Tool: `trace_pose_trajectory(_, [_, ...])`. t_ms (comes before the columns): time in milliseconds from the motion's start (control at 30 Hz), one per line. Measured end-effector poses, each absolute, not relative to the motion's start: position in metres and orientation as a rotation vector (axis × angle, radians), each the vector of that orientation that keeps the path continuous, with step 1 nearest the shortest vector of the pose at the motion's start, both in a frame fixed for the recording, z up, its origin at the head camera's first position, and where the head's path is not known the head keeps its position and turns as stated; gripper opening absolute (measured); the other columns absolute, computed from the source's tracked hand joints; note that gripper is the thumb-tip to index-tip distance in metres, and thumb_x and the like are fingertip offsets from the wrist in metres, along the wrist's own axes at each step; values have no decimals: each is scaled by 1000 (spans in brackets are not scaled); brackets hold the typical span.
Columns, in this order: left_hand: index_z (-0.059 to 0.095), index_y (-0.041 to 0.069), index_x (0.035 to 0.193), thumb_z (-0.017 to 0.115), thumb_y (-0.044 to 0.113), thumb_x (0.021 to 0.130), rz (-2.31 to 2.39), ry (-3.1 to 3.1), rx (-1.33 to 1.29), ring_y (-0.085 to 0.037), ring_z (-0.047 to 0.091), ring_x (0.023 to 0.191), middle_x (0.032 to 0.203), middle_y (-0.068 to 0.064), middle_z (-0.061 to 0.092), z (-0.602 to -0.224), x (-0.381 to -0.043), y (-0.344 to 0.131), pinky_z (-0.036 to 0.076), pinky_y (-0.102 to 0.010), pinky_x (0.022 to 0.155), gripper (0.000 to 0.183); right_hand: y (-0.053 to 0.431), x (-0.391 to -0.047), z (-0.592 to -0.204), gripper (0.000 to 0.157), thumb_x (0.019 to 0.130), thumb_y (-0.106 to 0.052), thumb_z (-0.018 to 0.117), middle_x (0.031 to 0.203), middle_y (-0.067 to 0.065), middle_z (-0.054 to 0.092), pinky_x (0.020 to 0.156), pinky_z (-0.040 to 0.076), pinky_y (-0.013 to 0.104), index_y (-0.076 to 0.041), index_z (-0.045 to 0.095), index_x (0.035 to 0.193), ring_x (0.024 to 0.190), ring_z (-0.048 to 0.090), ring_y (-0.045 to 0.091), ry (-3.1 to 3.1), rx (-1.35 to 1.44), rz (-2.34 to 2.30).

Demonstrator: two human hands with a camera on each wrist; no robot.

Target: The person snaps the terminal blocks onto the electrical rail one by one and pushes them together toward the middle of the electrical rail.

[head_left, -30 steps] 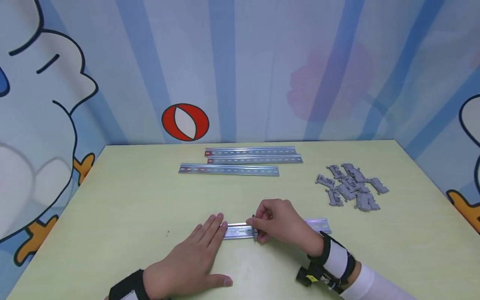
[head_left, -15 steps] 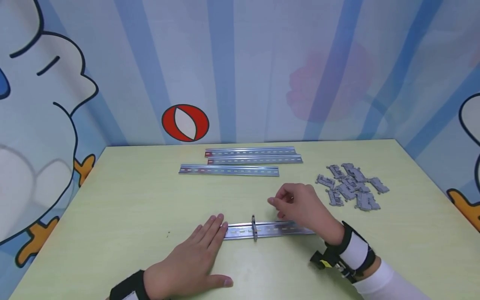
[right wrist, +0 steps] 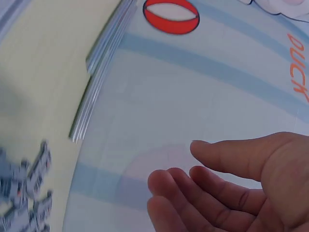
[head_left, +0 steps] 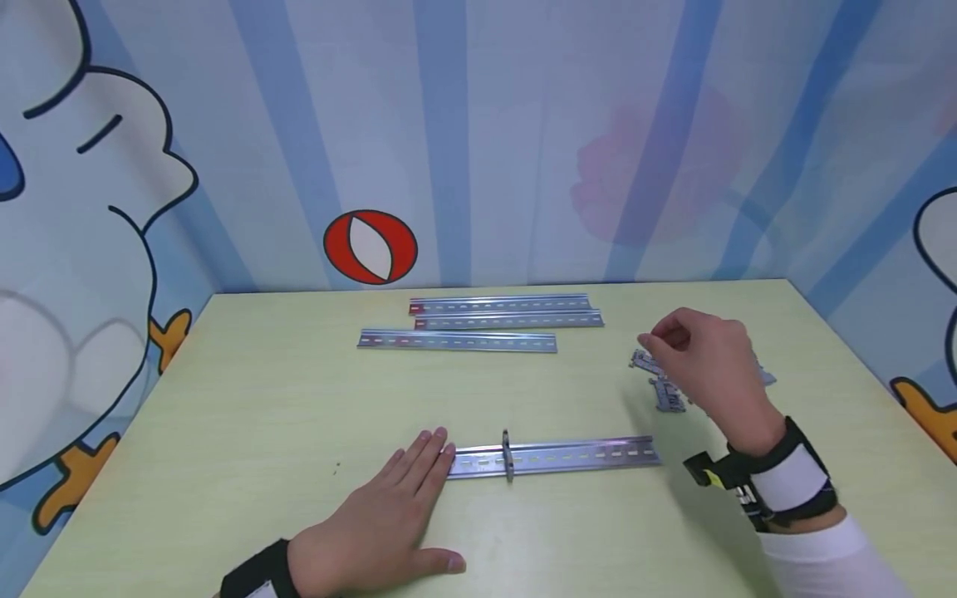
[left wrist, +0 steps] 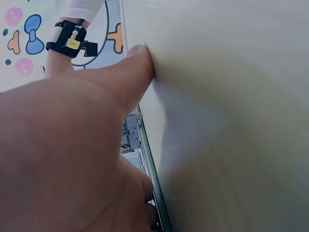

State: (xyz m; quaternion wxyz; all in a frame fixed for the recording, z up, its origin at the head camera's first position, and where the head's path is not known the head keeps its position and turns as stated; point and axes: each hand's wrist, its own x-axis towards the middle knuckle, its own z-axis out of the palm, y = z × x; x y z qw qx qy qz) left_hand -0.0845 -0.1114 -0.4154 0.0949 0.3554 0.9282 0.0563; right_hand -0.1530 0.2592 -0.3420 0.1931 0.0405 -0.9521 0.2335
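Note:
My left hand (head_left: 392, 502) lies with fingers straight, pressing on the left end of a slotted metal DIN rail (head_left: 583, 454) near the front of the table. A thin grey DIN-rail clip (head_left: 507, 456) stands upright across that rail, right of the fingertips. Above a pile of loose grey clips (head_left: 668, 395) at the right is my right hand (head_left: 706, 365), which hides much of the pile. In the right wrist view the right hand's fingers (right wrist: 178, 193) are loosely bent, the thumb apart from them, and nothing is between them. The left wrist view shows the rail's edge (left wrist: 153, 183) beneath the left hand.
Three more slotted rails lie at the back: one rail (head_left: 456, 340) in front, two others (head_left: 508, 321) behind it. A printed fabric wall (head_left: 508, 141) rises along the table's back edge. Both wrists wear black straps, the right one with a camera (head_left: 706, 471).
My right hand has let go of the clip standing on the rail and moved right and back, over the clip pile. The left hand has stayed put.

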Motion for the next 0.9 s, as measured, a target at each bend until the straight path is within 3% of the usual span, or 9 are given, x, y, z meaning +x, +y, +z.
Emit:
trace_pose_trajectory(400, [20, 2, 156, 41, 81, 82, 174, 2749, 1048, -34, 9, 152, 165, -17, 12, -416, -85, -111, 27, -52, 118, 110, 293, -157, -349, 35, 85, -27, 73, 89, 27, 75, 51, 52, 36, 6, 74, 97, 71, 69, 35, -2898, -9, 536])
trace_pose_trajectory(500, [20, 2, 156, 40, 82, 82, 166, 2747, 1039, -33, 8, 152, 166, -17, 12, -415, -84, -111, 26, -51, 119, 111, 297, -163, -357, 35, 84, -30, 74, 55, 14, 60, 42, 40, 28, 0, 69, 67, 48, 55, 21, -3023, -43, 539])
trace_pose_trajectory(600, [18, 3, 156, 41, 81, 82, 162, 2735, 1021, -32, 7, 152, 166, -16, 10, -412, -84, -111, 25, -51, 119, 110, 300, -168, -366, 51, 84, -32, 74, 44, -4, 33, 39, 25, 23, -12, 48, 45, 39, 33, 10, -3135, -69, 530])
trace_pose_trajectory(667, [18, 3, 156, 41, 81, 82, 164, 2730, 1016, -33, 7, 152, 166, -17, 10, -411, -84, -111, 25, -51, 119, 110, 301, -171, -372, 58, 84, -34, 74, 43, -8, 25, 39, 20, 22, -18, 37, 42, 37, 27, 8, -3185, -87, 529])
trace_pose_trajectory(900, [18, 2, 156, 44, 79, 82, 168, 2725, 1023, -33, 7, 152, 166, -17, 10, -410, -84, -110, 25, -51, 120, 110, 301, -173, -382, 49, 80, -37, 77, 46, -8, 29, 40, 23, 23, -14, 51, 45, 42, 33, 10, -3226, -152, 492])
